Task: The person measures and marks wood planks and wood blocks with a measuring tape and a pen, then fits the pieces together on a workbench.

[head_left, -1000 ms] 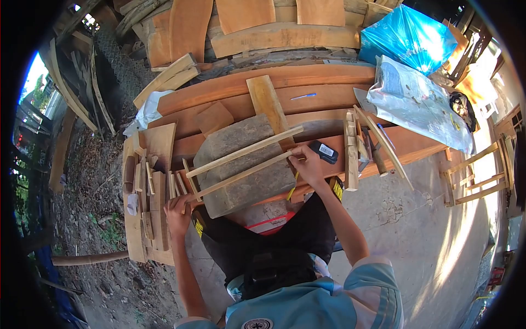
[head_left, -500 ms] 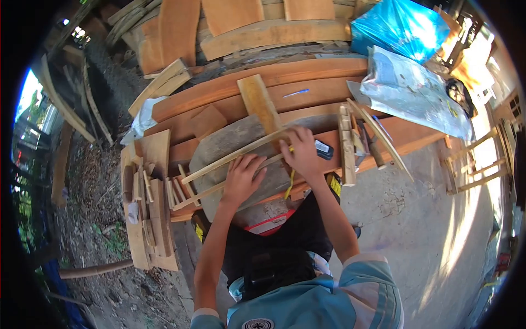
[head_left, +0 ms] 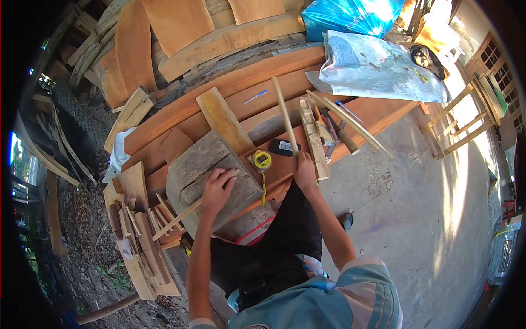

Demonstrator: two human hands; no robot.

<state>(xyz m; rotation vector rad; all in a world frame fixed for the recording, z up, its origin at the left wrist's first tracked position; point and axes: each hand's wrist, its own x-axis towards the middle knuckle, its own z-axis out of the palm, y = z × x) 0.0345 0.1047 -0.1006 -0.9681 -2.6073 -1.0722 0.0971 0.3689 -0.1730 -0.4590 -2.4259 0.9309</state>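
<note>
My left hand (head_left: 218,192) is closed around a thin wooden strip (head_left: 178,223), which slants down to the left across a thick weathered wood block (head_left: 192,164). To the right, my right hand (head_left: 305,172) grips the lower end of another wooden strip (head_left: 284,112), pointing away from me. Between the hands, a yellow tape measure (head_left: 262,159) sits at the block's right edge, some tape hanging out. Beside it lies a black object with a white label (head_left: 282,147). A notched wooden bar (head_left: 313,137) is just right of my right hand.
A flat board (head_left: 224,120) and a blue pen (head_left: 255,97) lie on the reddish planks (head_left: 181,129). Hand tools (head_left: 331,134) and long sticks (head_left: 356,125) are at the right. Wood offcuts (head_left: 148,247) lie left. A plastic sheet (head_left: 378,66) covers the far right end.
My hands have moved apart. The right hand has swung its strip off the block to the right and turned it forward; the left keeps the other strip. The tape measure is now uncovered, and the view has shifted.
</note>
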